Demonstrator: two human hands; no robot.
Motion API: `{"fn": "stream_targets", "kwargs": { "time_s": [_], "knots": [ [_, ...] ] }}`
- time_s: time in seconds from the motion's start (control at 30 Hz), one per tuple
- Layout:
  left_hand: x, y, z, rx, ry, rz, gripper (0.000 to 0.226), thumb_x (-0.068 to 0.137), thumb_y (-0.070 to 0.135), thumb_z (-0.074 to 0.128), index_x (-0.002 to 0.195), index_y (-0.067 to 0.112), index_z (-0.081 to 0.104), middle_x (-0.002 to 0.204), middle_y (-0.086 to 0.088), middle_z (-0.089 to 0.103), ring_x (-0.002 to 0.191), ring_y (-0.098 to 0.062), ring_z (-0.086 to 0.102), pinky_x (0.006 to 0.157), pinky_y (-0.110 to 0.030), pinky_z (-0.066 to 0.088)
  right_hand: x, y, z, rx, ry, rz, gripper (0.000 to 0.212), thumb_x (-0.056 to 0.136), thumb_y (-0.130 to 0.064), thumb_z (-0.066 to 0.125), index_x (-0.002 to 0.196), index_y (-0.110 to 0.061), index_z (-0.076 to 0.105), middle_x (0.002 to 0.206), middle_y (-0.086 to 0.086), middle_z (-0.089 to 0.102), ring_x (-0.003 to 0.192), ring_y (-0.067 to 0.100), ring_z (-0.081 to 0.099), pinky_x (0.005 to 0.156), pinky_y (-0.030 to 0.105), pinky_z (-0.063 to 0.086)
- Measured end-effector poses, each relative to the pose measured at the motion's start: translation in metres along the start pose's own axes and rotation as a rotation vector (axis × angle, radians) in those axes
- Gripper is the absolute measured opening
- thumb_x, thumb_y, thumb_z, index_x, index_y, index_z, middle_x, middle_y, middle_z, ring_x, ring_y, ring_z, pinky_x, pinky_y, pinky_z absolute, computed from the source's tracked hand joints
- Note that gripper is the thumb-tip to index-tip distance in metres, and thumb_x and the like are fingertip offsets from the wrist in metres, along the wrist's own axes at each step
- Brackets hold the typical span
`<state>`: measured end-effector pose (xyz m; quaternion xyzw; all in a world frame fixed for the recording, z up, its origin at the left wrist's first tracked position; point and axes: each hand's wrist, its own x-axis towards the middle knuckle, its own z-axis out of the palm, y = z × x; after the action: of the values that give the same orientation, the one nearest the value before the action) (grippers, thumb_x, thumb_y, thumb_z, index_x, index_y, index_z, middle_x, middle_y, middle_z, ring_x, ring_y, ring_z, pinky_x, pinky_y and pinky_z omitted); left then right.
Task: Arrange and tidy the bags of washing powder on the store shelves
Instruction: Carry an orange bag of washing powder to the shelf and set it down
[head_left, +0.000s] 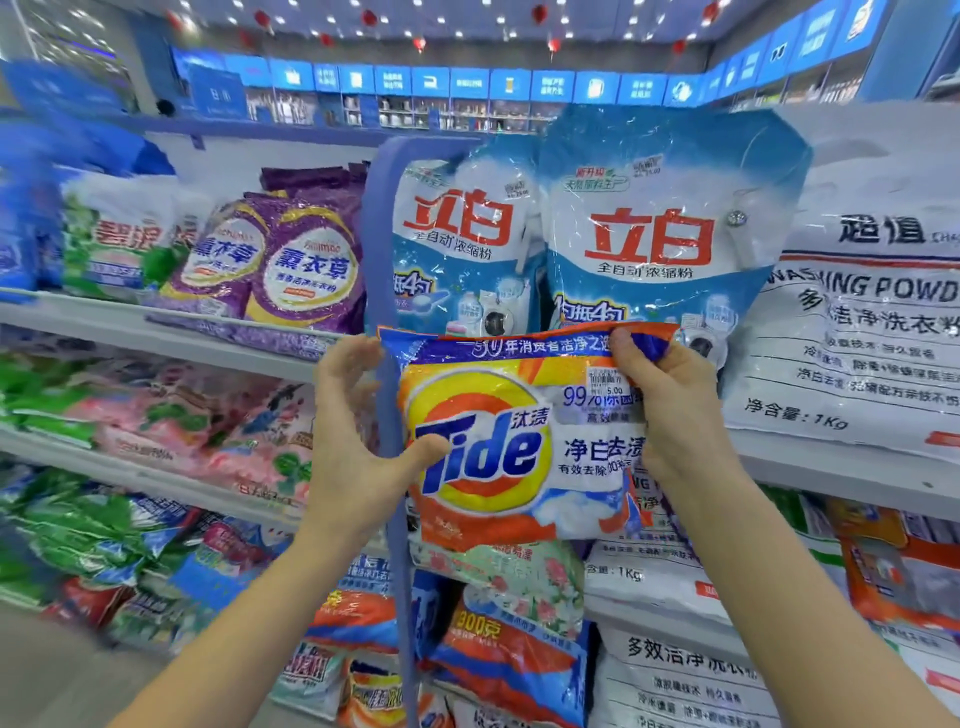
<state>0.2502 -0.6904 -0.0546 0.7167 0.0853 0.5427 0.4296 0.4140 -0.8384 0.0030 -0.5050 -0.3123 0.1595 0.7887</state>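
Note:
An orange and yellow Tide bag (519, 441) of washing powder is held up in front of the shelves, label facing me. My left hand (358, 447) grips its left edge, thumb across the logo. My right hand (670, 410) pinches its upper right corner near the price sticker. Directly behind it stand two blue and white bags (654, 234) with red characters on the top shelf.
Purple lavender bags (291, 260) sit to the left on the top shelf (130, 317). Large white 1 kg bags (862, 322) fill the right side. A blue vertical shelf post (387, 364) runs down the middle. Lower shelves hold pink, green and orange bags.

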Motion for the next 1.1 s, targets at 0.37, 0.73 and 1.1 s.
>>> {"fn": "stream_targets", "kwargs": {
  "time_s": [0.37,0.73,1.1],
  "knots": [
    [-0.004,0.002,-0.022,-0.094,-0.190,-0.458,0.039,0.068,0.050,0.077,0.096,0.026,0.064,0.087,0.014,0.074,0.080,-0.009,0.071,0.064,-0.016,0.053,0.030,0.013,0.027,-0.192,0.025,-0.092,0.029,0.093,-0.024,0.057,0.066,-0.013,0.056,0.068,0.014,0.068,0.063,0.023,0.065,0.064,0.043,0.055],
    [-0.028,-0.004,-0.057,-0.236,-0.060,-0.558,0.080,0.055,0.058,0.082,0.123,0.027,0.052,0.114,0.005,0.069,0.101,-0.018,0.068,0.078,-0.031,0.055,0.037,0.033,0.079,-0.243,-0.098,-0.195,0.034,0.096,-0.028,0.051,0.067,-0.010,0.053,0.058,-0.004,0.065,0.056,0.010,0.063,0.054,0.028,0.050],
    [-0.013,-0.008,-0.135,-0.018,0.262,-0.531,0.039,0.071,0.051,0.061,0.102,0.026,0.062,0.090,0.005,0.075,0.079,-0.018,0.072,0.066,-0.028,0.056,0.041,0.090,0.165,-0.494,-0.253,-0.622,0.035,0.094,-0.032,0.047,0.060,-0.022,0.043,0.047,-0.009,0.042,0.046,0.003,0.042,0.045,0.019,0.029]
  ]
}}
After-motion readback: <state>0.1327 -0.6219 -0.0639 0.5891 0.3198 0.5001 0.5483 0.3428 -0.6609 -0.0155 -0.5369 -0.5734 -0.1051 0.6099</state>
